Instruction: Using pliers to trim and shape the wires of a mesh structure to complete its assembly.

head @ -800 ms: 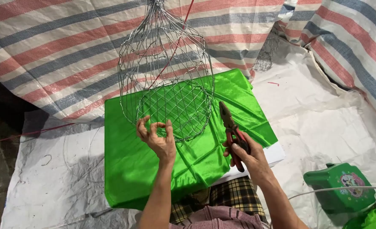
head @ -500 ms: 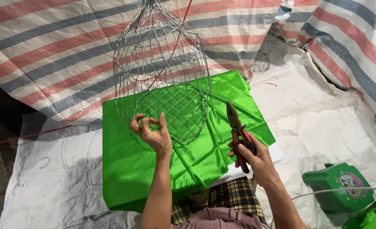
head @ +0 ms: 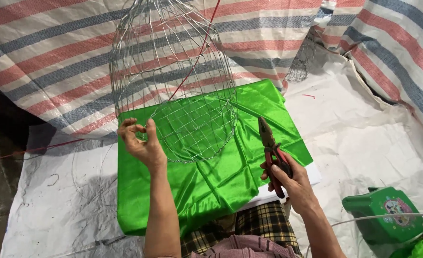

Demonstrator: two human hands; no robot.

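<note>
My left hand [head: 142,143] pinches wire cage [head: 173,81] rim; right hand [head: 290,179] grips red-handled pliers [head: 271,148] right of cage, over green cloth [head: 211,167].

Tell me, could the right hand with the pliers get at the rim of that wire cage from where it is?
Probably yes. The right hand holds the pliers just beside the wire cage, with only green cloth between them, while the left hand grips the far rim.
</note>
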